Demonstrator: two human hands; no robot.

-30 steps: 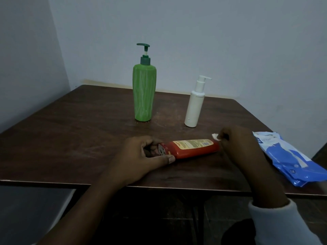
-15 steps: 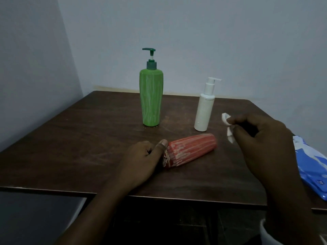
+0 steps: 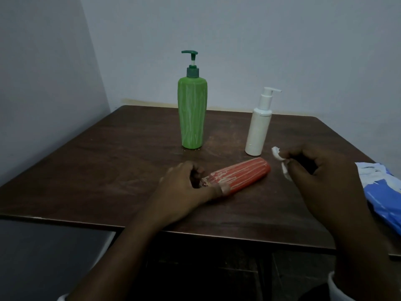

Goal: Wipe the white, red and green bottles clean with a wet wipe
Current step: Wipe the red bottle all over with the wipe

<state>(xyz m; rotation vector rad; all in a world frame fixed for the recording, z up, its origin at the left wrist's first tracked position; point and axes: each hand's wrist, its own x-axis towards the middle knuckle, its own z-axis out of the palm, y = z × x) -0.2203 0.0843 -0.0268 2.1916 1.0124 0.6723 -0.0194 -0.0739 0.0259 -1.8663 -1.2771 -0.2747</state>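
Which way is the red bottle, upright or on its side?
On its side: the red bottle lies flat on the table, cap end held by the left hand.

Left arm: bare forearm enters from 7 o'clock, reaches toward 1 o'clock.
Left hand (image 3: 184, 185): back up; fingers curled round the cap end of the red bottle (image 3: 238, 177), thumb along its near side.
Right arm: enters from 5 o'clock, reaches toward 11 o'clock.
Right hand (image 3: 321, 170): at 3 o'clock of left hand; fingers curled, fingertips pinch the wet wipe (image 3: 276, 156).
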